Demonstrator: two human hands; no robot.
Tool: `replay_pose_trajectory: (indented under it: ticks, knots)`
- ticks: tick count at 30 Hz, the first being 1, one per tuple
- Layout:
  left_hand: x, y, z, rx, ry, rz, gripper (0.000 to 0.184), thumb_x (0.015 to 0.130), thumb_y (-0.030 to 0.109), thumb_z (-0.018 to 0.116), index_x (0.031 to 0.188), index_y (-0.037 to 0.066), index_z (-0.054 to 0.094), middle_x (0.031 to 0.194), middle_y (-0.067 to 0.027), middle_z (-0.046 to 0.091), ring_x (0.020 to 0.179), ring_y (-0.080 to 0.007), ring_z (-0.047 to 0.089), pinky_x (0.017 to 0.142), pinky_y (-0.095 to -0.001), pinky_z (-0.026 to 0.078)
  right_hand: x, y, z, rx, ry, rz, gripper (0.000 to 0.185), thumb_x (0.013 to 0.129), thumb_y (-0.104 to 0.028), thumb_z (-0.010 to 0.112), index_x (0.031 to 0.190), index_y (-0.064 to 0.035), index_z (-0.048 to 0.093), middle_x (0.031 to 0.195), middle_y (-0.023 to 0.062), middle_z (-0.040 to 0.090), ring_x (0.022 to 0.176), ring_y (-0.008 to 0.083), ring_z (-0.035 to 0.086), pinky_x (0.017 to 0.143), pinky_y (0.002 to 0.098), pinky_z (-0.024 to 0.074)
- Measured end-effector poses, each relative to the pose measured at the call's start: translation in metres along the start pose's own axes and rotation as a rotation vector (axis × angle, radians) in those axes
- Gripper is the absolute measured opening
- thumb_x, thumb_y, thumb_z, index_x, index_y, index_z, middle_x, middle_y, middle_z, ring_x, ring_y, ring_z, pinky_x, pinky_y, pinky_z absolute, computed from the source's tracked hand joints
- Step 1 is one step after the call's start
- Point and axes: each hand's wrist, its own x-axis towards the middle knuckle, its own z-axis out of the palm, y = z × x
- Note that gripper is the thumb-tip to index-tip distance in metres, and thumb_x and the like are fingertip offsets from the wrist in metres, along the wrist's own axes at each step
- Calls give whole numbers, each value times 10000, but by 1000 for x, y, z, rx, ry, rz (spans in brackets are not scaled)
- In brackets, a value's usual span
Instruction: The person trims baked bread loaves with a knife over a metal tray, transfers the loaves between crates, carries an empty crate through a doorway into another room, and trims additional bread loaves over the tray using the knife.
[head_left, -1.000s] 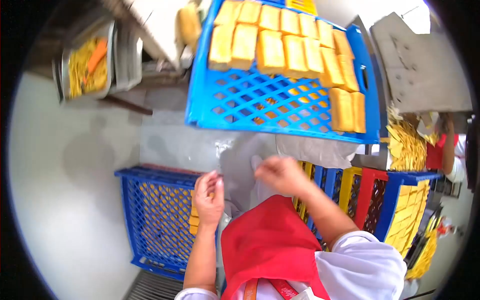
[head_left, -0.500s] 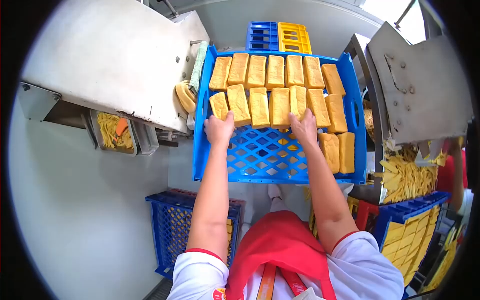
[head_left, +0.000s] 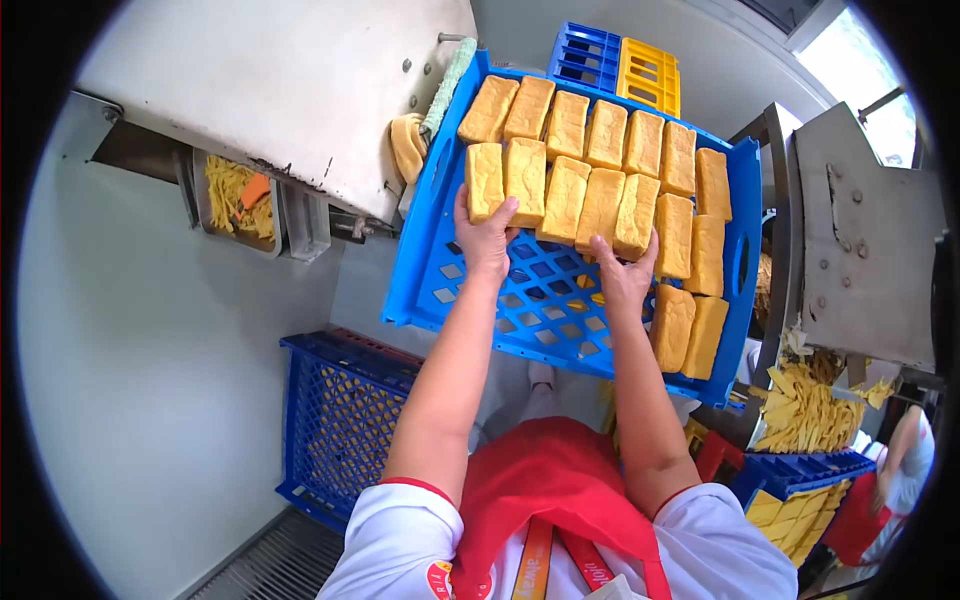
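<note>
A light blue crate (head_left: 420, 270) with a lattice floor holds several golden bread loaves (head_left: 606, 134) in rows. My left hand (head_left: 485, 235) grips the left end of the second row, its fingers round a loaf (head_left: 485, 182). At the other end of that group, my right hand (head_left: 626, 272) has its fingers round another loaf (head_left: 637, 214). Between my hands, several loaves stand side by side, squeezed into one line and slightly tilted. Two more loaves (head_left: 672, 327) lie in the crate's near right corner.
Left are a metal machine (head_left: 290, 90) and a tray of yellow trimmings (head_left: 240, 203). A dark blue crate (head_left: 345, 430) stands lower left. More trimmings (head_left: 810, 408), stacked crates (head_left: 805, 470) and a co-worker (head_left: 880, 500) are at right. Blue and yellow crates (head_left: 650, 75) stand behind.
My hands were blurred over the floor, then reached into the crate. Now they clasp the second row's ends, and those loaves are pressed closer together. The view has tilted.
</note>
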Motion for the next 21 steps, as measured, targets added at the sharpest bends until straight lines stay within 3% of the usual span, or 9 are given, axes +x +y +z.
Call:
replay_pose_trajectory:
  ticks: [4,6,8,9,12,14,16,18,21]
  knots:
    - [8,-2,1,93,47,65,837,676,45,798,1388,168,377,1182,-82,585,955,-237,627,620,-363,541,-7,-16,-4,-310,18,8,1003,686,-367,871,1452,2,338,1351,265,474,1222,388,501,1049,435,395]
    - [9,-1,-5,122,61,58,838,661,36,795,1382,150,384,1160,-87,595,901,-221,642,563,-325,536,-6,-12,0,-364,25,-23,943,726,-300,856,1453,0,336,1315,237,507,1210,368,507,1044,417,402]
    - [10,3,-9,145,13,10,816,668,40,790,1361,166,379,1184,-89,581,982,-257,628,638,-406,560,-3,-6,9,177,8,28,855,782,-181,810,1464,-43,314,1242,183,552,1099,307,575,915,398,503]
    - [7,6,-8,142,18,12,816,668,40,790,1361,166,379,1184,-89,581,982,-257,628,638,-406,560,-10,-43,5,384,-44,392,815,808,-65,758,1471,-93,284,1175,135,574,940,233,625,723,346,559]
    - [-13,25,-2,61,67,11,783,652,18,785,1332,119,410,1140,-102,599,916,-224,648,582,-354,570,-10,-28,-3,449,22,328,824,801,-32,744,1469,-124,271,1127,121,590,826,199,635,588,312,545]
    - [-35,38,1,-5,-48,91,802,659,16,792,1349,87,389,1170,-110,581,997,-218,631,719,-363,585,-15,-34,-21,508,-26,269,819,780,-11,748,1457,-131,305,1096,102,608,845,216,637,614,322,563]
    - [-54,48,-1,-65,-136,335,827,679,21,802,1372,55,353,1220,-118,553,1091,-207,592,884,-356,546,-27,-64,-32,525,-84,107,739,822,6,714,1447,-104,336,1001,82,627,702,162,614,606,286,538]
    - [-92,81,-12,-162,-181,501,842,697,14,803,1390,40,325,1265,-124,526,1156,-205,556,993,-343,485,-46,-91,-39,531,-132,12,682,830,22,686,1433,-68,381,1114,102,624,891,187,634,676,303,564]
    - [-142,119,-71,-244,-65,655,848,701,14,805,1394,46,317,1266,-130,526,1151,-211,560,979,-349,496,-101,-127,-27,579,-336,-144,705,823,46,688,1441,-75,371,1283,116,569,1083,220,610,872,337,544]
